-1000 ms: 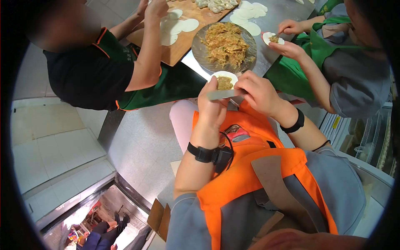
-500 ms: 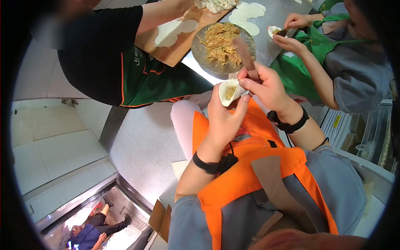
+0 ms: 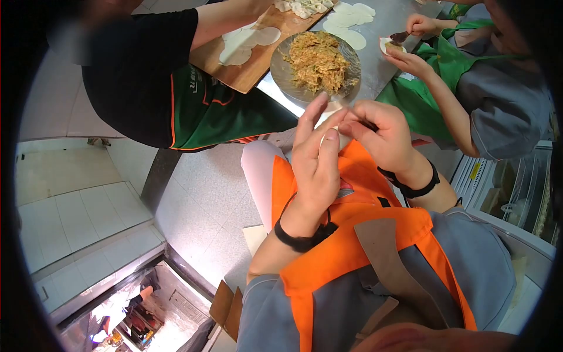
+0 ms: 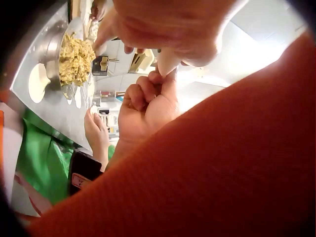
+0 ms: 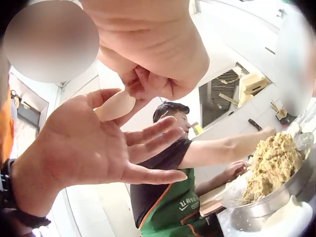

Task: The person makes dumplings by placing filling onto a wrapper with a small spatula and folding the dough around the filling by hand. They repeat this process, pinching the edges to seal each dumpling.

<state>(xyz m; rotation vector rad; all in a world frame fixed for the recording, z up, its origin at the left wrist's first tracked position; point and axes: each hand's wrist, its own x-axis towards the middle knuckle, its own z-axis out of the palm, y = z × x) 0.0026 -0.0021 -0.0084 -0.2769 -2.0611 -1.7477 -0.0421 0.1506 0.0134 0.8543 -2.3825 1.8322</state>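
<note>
A folded white dumpling (image 5: 118, 104) is between my two hands, its filling out of sight. My left hand (image 3: 314, 167) pinches it between thumb and forefinger, the other fingers spread out straight. Against its far end the thumb and forefinger of my right hand (image 3: 384, 132) press the dough edge, with the remaining fingers curled in. The spatula seen earlier in that hand is hidden now. Just beyond the hands stands a round metal bowl (image 3: 277, 73) heaped with a yellowish shredded filling (image 3: 316, 61).
Round dough wrappers (image 3: 347, 38) overlap on the metal table (image 3: 378, 58). More lie on a wooden board (image 3: 234, 76) at the left, with finished dumplings (image 3: 302, 6) behind. A person in black (image 3: 141, 88) works at the left; another in a green apron (image 3: 419, 97) fills a wrapper at the right.
The open filled wrapper in my left hand has been folded over. My right hand's spatula swung from across the wrapper to upright, then out of sight, as its fingers came onto the dough edge.
</note>
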